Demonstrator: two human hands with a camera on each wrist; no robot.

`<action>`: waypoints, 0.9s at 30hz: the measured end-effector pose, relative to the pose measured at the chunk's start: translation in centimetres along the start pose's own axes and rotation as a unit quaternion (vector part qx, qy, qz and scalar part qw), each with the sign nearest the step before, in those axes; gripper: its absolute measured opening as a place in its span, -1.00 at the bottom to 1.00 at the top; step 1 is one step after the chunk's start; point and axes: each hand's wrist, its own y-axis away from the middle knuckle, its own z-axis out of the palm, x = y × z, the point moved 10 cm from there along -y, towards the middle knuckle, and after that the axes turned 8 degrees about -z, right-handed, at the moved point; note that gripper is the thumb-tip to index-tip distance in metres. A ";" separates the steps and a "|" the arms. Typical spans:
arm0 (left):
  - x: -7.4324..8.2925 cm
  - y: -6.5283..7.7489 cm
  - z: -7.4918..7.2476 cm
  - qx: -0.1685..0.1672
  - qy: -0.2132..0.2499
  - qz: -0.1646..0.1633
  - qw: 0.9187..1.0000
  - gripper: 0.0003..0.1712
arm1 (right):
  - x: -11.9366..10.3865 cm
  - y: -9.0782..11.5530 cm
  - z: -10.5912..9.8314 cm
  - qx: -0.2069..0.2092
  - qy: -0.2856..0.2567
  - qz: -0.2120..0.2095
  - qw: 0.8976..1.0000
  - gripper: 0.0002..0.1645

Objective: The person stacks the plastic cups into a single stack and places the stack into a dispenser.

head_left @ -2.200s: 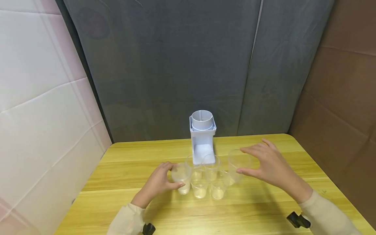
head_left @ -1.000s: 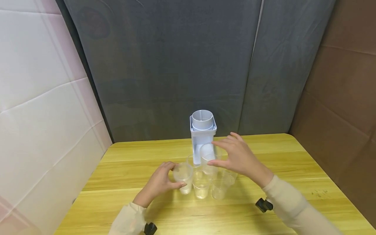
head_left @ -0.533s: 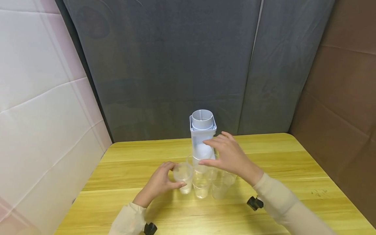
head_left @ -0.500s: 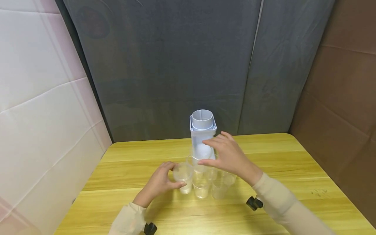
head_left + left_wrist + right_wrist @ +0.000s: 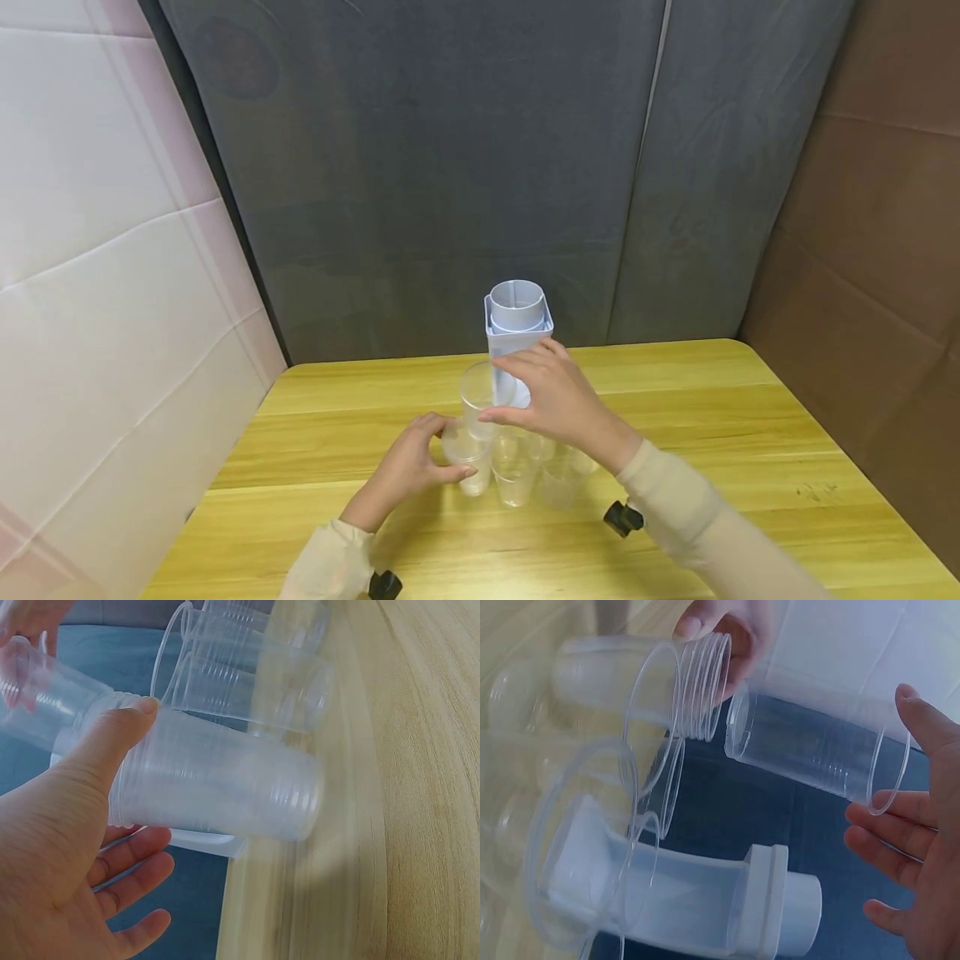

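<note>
My left hand (image 5: 411, 462) steadies a stack of nested clear plastic cups (image 5: 217, 772) upright on the table, its thumb near the bunched rims and its fingers on the other side. My right hand (image 5: 555, 396) holds a single clear plastic cup (image 5: 810, 750) by its rim, between thumb and fingers. That cup is tilted, with its base just at the mouth of the stack; whether it has entered the stack is hard to tell. Beside the stack, to the right, several more clear cups (image 5: 514, 483) stand upright, partly hidden by my right hand.
A pale blue-white plastic holder (image 5: 517, 325) with a round tube on top stands behind the cups, partly covered by my right hand. The wooden table (image 5: 300, 450) ends at a dark grey backdrop, with a white wall at left and brown at right.
My right hand has carried its cup leftward from the right side of the group, across the standing cups, to above the stack. My left hand has stayed nearly still on the stack.
</note>
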 end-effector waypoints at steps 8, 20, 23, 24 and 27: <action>0.4 0.0 0.1 -0.006 0.009 0.017 1.000 -0.33 | -0.4 -0.1 1.2 -0.017 -0.004 0.005 1.000 -0.15; 0.3 0.0 0.1 0.001 0.001 0.011 1.000 -0.38 | -0.9 -0.2 2.9 -0.054 -0.012 0.016 0.998 -0.14; 0.4 0.0 0.1 0.004 0.008 0.018 1.000 -0.36 | -1.0 -0.2 3.4 -0.062 -0.012 0.018 0.998 -0.14; 0.4 0.1 0.0 0.004 0.012 0.019 1.000 -0.36 | -1.1 -0.2 3.6 -0.064 -0.014 0.018 0.998 -0.14; 0.4 0.1 0.0 0.005 0.017 0.021 1.000 -0.34 | -1.1 0.0 4.1 -0.069 -0.017 0.021 0.997 -0.14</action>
